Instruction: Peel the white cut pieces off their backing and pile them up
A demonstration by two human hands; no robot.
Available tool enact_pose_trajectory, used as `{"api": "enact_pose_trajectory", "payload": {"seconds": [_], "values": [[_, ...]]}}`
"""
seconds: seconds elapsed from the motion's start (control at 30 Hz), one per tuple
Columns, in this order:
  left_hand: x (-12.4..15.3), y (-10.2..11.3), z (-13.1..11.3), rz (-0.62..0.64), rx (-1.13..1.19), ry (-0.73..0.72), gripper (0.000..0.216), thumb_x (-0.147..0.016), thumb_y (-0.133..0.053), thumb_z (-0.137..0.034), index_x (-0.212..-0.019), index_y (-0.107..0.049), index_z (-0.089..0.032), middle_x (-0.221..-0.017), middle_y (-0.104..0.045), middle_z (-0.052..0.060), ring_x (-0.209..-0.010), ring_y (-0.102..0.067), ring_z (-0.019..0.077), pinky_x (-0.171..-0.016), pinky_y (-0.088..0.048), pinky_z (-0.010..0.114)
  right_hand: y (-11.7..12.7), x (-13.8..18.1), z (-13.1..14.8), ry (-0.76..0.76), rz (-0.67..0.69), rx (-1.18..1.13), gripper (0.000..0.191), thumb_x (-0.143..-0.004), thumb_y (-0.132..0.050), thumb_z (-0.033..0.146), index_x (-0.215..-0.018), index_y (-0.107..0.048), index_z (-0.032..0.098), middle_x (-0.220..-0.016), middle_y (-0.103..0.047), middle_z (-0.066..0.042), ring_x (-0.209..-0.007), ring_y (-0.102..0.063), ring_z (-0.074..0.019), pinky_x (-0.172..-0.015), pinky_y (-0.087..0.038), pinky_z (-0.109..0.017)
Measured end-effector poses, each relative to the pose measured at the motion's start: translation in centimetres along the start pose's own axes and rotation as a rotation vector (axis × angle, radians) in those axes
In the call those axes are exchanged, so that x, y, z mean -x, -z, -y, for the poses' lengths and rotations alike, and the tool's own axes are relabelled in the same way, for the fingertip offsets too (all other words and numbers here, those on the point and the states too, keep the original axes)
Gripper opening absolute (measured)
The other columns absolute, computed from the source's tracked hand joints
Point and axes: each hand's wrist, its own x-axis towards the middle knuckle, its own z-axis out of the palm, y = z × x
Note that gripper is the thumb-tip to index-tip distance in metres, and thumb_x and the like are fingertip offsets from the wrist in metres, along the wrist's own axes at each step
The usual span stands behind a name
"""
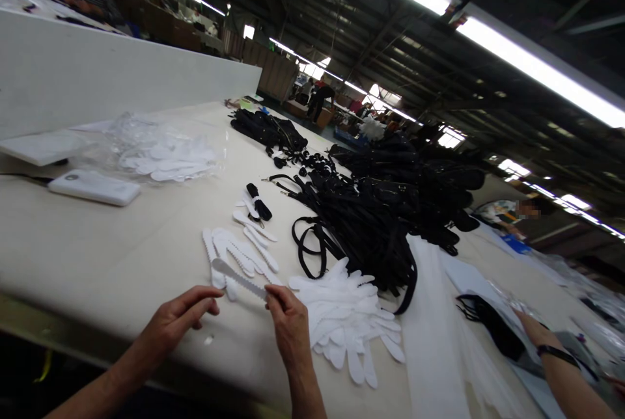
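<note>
Between thumb and fingers, my right hand (289, 321) pinches one end of a white strip (240, 278) with a toothed edge. The strip's rounded far end points up and left. My left hand (183, 316) hovers just below that far end, fingers partly bent and apart, and nothing shows in it. Similar loose white strips (233, 248) lie on the table behind the held one. To the right of my right hand spreads a larger pile of white strips (344, 318). A folded black strap bundle (258, 203) rests beyond the loose strips.
Black straps (364, 237) and black bags (390, 159) are heaped across the middle. Left are plastic-bagged white strips (168, 157) and a white box-shaped device (95, 187). A white partition (117, 74) borders the table. At right, another person's arm (561, 360) reaches toward a black item (495, 328).
</note>
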Motion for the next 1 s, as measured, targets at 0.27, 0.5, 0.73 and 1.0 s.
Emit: {"api": "enact_pose_trajectory", "payload": {"seconds": [0.27, 0.5, 0.73, 1.0], "values": [[1.5, -2.2, -3.3, 0.236, -0.368, -0.187, 0.030, -0.086, -0.063, -0.047, -0.111, -0.073, -0.033, -0.109, -0.077, 0.003, -0.102, -0.067, 0.0287, -0.093, -0.048, 0.037, 1.1, 2.7, 4.8, -0.036, 0.200, -0.119, 0.023, -0.081, -0.067, 0.021, -0.103, -0.074, 0.026, -0.086, -0.075, 0.001, -0.080, -0.068, -0.0173, -0.078, -0.052, -0.027], [2.4, -3.9, -1.0, 0.409, 0.000, 0.119, 0.037, -0.094, -0.050, -0.051, -0.091, -0.069, -0.020, -0.066, -0.068, -0.002, -0.061, -0.064, 0.0169, -0.063, -0.047, 0.026, 0.6, 4.6, 4.2, -0.161, 0.265, -0.431, 0.022, -0.081, -0.071, 0.031, -0.100, -0.076, 0.022, -0.082, -0.073, 0.000, -0.078, -0.066, -0.0163, -0.075, -0.051, -0.025], [3.9, -4.2, 1.2, 0.430, 0.091, 0.189, 0.038, -0.089, -0.056, -0.054, -0.094, -0.067, -0.018, -0.064, -0.069, 0.000, -0.056, -0.060, 0.0156, -0.055, -0.045, 0.025, -1.8, 6.0, 2.7, -0.191, 0.146, -0.503, 0.013, -0.079, -0.071, 0.028, -0.072, -0.074, 0.018, -0.065, -0.068, 0.000, -0.066, -0.061, -0.0149, -0.068, -0.049, -0.026], [4.7, -4.9, 2.2, 0.374, 0.271, 0.292, 0.039, -0.087, -0.059, -0.056, -0.089, -0.065, -0.017, -0.057, -0.068, -0.001, -0.041, -0.055, 0.0110, -0.046, -0.035, 0.022, -1.9, 6.4, 2.7, -0.203, 0.191, -0.506, 0.014, -0.079, -0.072, 0.030, -0.073, -0.074, 0.017, -0.063, -0.066, 0.002, -0.063, -0.058, -0.0137, -0.066, -0.046, -0.025]]}}
